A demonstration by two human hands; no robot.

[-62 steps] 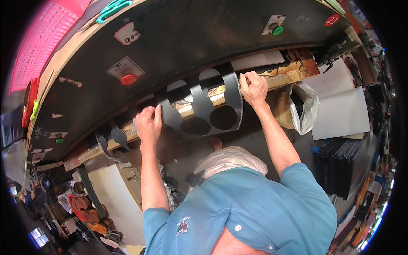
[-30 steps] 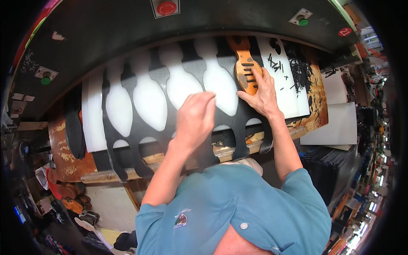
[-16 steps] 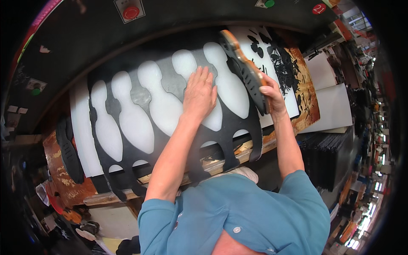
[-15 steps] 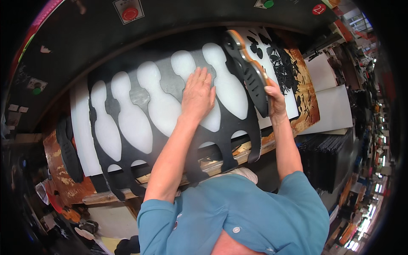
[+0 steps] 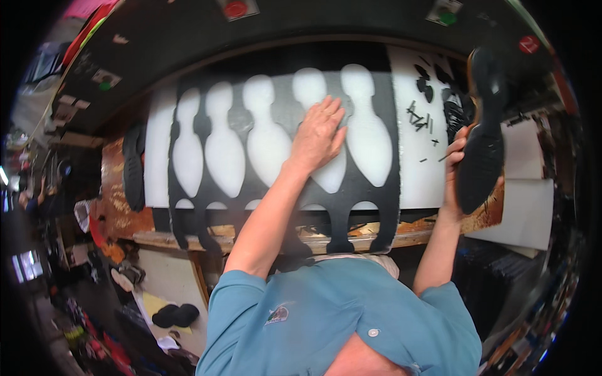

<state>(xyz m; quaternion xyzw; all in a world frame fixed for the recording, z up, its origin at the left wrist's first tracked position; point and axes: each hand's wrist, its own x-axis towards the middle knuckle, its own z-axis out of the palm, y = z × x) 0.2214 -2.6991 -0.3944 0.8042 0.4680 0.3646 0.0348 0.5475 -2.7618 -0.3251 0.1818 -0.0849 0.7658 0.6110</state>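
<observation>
A black sheet (image 5: 284,94) with several sole-shaped cut-outs lies over a white board (image 5: 417,182), which shows through the holes. My left hand (image 5: 318,136) rests flat on the sheet near its right end, fingers stretched out, partly over one cut-out. Raised to the right of the sheet, my right hand (image 5: 456,156) grips a sole-shaped cutting die (image 5: 483,150) by its side. The die stands nearly upright, with its dark face in view and a thin orange-brown edge at its far left. Some of my right fingers are hidden behind it.
Black scraps (image 5: 454,106) litter the board's right side. Overhead runs a dark machine beam with a red button (image 5: 236,9) and a green button (image 5: 448,17). A dark sole-shaped piece (image 5: 133,166) lies left. White sheets (image 5: 527,210) are at right; a wooden edge (image 5: 351,243) runs in front.
My right hand has carried the cutting die rightward, off the sheet's right end, and turned its dark face more toward view. My left hand stays flat on the sheet. The whole view has shifted.
</observation>
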